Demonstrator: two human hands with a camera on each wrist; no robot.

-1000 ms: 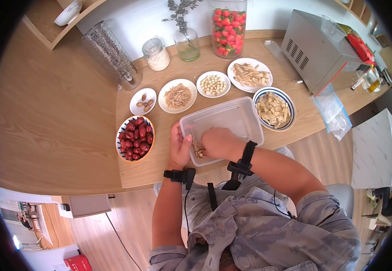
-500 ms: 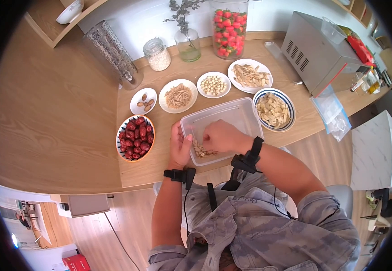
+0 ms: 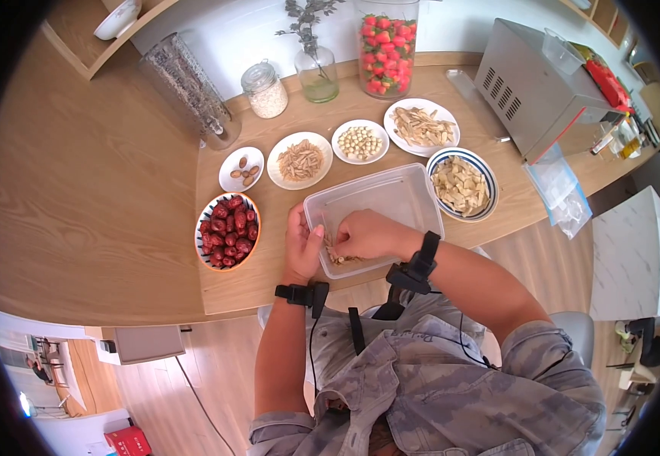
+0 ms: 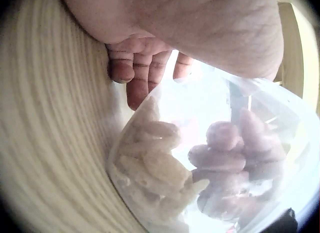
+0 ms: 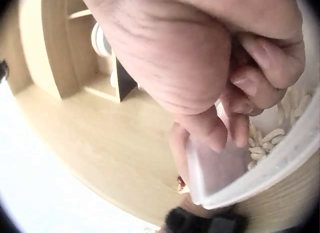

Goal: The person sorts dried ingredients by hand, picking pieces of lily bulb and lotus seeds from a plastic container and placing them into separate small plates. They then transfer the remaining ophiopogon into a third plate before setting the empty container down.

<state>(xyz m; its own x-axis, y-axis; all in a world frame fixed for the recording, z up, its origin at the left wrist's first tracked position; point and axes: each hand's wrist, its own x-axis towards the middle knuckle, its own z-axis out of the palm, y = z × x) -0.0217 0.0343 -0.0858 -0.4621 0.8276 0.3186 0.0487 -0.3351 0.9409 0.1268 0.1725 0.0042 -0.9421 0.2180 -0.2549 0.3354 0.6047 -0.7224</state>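
Observation:
My left hand point(image 3: 302, 247) grips the near left side of a clear plastic container point(image 3: 413, 178), with the thumb at its rim. In the left wrist view, fingers point(image 4: 137, 90) of this hand show beyond the container wall. Inside, at the left end, lie pale oblong dried pieces point(image 5: 265, 145), also seen through the wall in the left wrist view. My right hand point(image 3: 372, 234) reaches down into the container with fingers curled, right at these pieces. In the right wrist view the thumb is close to a fingertip; I cannot tell whether the palm holds pieces.
Left of the container stands a bowl of red dates point(image 3: 230, 232). Behind it are plates of brown nuts point(image 3: 246, 175), tan slivers point(image 3: 300, 161), round pale seeds point(image 3: 360, 143) and sliced pieces point(image 3: 421, 127). A blue-rimmed bowl point(image 3: 489, 175) sits close right. Jars and a grey appliance point(image 3: 527, 83) stand behind.
My right hand rose slightly off the pieces, showing more of them, then lowered back left toward them. The left hand and container have stayed in place.

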